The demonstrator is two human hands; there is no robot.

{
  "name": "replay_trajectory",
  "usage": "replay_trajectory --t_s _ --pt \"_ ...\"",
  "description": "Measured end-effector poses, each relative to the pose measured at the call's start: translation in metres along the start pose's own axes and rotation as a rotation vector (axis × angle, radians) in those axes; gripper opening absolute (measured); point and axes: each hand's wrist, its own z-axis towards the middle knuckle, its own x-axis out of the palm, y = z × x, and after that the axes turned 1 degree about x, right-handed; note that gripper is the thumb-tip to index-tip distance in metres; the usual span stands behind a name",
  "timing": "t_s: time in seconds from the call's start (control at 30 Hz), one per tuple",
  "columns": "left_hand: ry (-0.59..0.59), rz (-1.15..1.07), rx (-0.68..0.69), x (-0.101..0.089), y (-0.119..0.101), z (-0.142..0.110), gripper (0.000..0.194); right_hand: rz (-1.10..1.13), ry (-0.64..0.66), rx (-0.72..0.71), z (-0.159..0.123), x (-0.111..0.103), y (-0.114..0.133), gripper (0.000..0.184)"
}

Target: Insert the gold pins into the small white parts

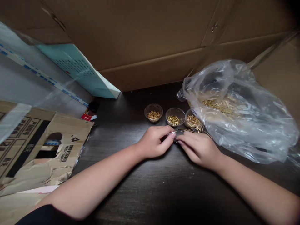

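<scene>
My left hand (156, 140) is closed in a pinch, with a thin shiny pin (172, 132) showing between thumb and forefinger. Close to its right, my right hand (199, 147) has its fingertips drawn together low over the table; whatever they hold is hidden. Just beyond the hands stand a left clear cup (153, 113), a middle clear cup (175, 117) and a right clear cup (192, 118), each with small gold-coloured metal pieces inside. Loose gold pins (199, 129) lie on the table beyond my right hand's knuckles.
A clear plastic bag (246, 125) with many long gold pins spreads over the right side. Cardboard (150, 40) walls off the back. At left are a torn printed carton (47, 147) and a light-blue printed panel (79, 70). The dark table (145, 187) extends toward me.
</scene>
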Motion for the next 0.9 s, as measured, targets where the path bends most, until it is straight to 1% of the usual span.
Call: replay_trajectory --t_s 0.07,0.17,0.2,0.3,0.43,0.5,0.57,0.73,0.8,0.9 --pt "-0.006 0.003 -0.006 0.0001 0.0001 0.0 0.019 -0.079 -0.002 -0.026 -0.0002 0.0 0.0009 0.018" --pt "-0.01 0.003 -0.013 0.0001 0.0008 -0.0004 0.019 -0.186 0.054 -0.086 -0.0009 0.0001 0.0007 0.021" --pt "-0.011 0.003 -0.015 0.0001 0.001 -0.0005 0.019 -0.204 0.05 -0.101 -0.0012 0.0003 0.0003 0.022" --pt "-0.016 0.004 -0.018 0.0 0.0015 -0.0007 0.018 -0.197 0.021 -0.094 -0.0022 0.0011 -0.001 0.022" --pt "-0.035 -0.002 -0.029 -0.0002 0.0009 0.0001 0.019 -0.13 0.104 -0.065 -0.0025 0.0021 -0.0023 0.021" --pt "-0.047 -0.005 -0.03 -0.0002 0.0004 0.0006 0.02 -0.082 0.058 -0.058 -0.0025 0.0014 -0.0028 0.019" --pt "-0.044 -0.009 -0.028 -0.0002 0.0001 0.001 0.021 -0.015 -0.024 -0.031 -0.0022 0.0 -0.003 0.018" --pt "0.03 -0.025 -0.059 0.0001 0.0007 0.0003 0.02 0.189 -0.194 0.102 0.0004 -0.0033 0.0001 0.017" --pt "0.063 -0.04 -0.081 0.0 0.0013 0.0002 0.02 0.216 -0.229 0.123 0.0009 -0.0034 0.0019 0.02" --pt "0.144 -0.091 -0.091 -0.0007 0.0019 0.0007 0.022 0.23 -0.237 0.112 0.0007 -0.0027 0.0036 0.022"
